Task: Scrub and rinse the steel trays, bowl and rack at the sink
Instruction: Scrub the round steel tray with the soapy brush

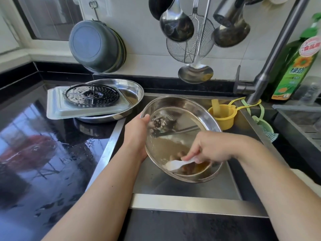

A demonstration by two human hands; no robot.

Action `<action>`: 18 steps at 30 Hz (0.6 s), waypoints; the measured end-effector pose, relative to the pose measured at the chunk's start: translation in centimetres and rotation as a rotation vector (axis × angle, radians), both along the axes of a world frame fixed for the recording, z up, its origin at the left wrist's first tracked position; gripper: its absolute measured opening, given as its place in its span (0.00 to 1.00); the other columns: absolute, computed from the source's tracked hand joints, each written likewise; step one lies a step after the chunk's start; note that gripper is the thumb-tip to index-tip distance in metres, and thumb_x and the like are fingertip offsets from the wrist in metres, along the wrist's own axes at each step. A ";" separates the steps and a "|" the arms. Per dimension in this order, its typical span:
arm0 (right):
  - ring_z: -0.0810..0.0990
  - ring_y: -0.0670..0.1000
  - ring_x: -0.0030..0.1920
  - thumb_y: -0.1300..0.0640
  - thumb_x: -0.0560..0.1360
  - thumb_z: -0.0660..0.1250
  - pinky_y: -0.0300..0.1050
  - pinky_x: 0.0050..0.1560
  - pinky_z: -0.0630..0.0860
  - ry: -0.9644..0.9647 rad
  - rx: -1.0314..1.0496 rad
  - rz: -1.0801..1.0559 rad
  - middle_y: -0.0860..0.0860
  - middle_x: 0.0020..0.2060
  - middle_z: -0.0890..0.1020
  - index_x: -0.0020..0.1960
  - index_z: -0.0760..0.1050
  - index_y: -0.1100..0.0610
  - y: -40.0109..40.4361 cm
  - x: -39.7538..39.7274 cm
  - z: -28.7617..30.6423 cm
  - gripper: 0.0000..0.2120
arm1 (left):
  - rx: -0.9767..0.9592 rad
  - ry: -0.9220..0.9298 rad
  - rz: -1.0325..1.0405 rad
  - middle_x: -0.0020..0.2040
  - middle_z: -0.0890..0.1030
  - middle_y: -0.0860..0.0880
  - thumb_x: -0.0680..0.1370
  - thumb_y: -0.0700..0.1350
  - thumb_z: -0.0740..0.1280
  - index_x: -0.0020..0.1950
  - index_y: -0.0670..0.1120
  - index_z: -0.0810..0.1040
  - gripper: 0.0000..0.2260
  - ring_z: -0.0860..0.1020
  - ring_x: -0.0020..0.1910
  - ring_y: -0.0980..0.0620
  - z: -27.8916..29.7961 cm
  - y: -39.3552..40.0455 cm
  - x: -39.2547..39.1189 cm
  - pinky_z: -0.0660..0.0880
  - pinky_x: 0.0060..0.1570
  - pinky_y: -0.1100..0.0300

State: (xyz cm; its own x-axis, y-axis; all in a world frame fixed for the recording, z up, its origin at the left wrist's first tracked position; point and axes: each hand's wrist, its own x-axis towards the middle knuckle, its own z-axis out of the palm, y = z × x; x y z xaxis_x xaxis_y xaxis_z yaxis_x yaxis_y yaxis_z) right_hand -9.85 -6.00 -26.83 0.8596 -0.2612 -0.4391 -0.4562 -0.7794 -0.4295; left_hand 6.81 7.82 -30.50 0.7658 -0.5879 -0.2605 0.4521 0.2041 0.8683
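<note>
A home kitchen: a steel sink (187, 188) lies under the hands, ladles (176, 26) hang on the tiled wall beyond, and a soap bottle (295, 66) stands to their right.

A round steel tray (180, 136) is tilted over the sink (182, 190), its lower edge holding brownish liquid and food scraps. On the black surface (52, 153) to the left, another round steel tray (133, 89) lies flat. A rectangular steel tray (86, 108) rests upside down across it, and a perforated round rack (93, 95), wet with droplets, sits on top.
</note>
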 end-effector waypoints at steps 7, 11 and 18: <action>0.69 0.48 0.31 0.64 0.79 0.70 0.38 0.34 0.67 0.005 0.112 -0.011 0.46 0.29 0.77 0.57 0.85 0.43 -1.1 -0.6 0.2 0.17 | 0.000 0.061 0.015 0.58 0.85 0.35 0.84 0.40 0.60 0.62 0.42 0.82 0.13 0.84 0.57 0.34 0.3 0.5 -0.1 0.79 0.58 0.33; 0.76 0.42 0.37 0.58 0.79 0.72 0.35 0.42 0.73 -0.108 0.008 -0.011 0.36 0.35 0.81 0.56 0.83 0.35 0.7 1.0 -0.9 0.16 | -0.007 0.039 0.003 0.58 0.85 0.36 0.82 0.42 0.61 0.61 0.44 0.84 0.14 0.84 0.58 0.35 0.2 0.0 -0.7 0.77 0.61 0.33; 0.80 0.40 0.48 0.55 0.79 0.71 0.38 0.54 0.74 -0.185 0.057 -0.047 0.38 0.52 0.84 0.61 0.82 0.39 2.6 2.3 -1.2 0.14 | 0.013 0.115 0.081 0.54 0.86 0.35 0.82 0.40 0.62 0.62 0.39 0.81 0.13 0.85 0.54 0.34 -0.2 0.4 -0.2 0.78 0.59 0.31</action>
State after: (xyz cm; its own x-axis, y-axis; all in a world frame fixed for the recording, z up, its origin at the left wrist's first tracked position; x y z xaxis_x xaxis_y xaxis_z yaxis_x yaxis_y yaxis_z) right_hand -7.59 -3.40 -28.01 0.9144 -0.2826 -0.2898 -0.4009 -0.7309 -0.5524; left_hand 6.62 8.23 -30.67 0.7754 -0.5214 -0.3562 0.5311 0.2333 0.8146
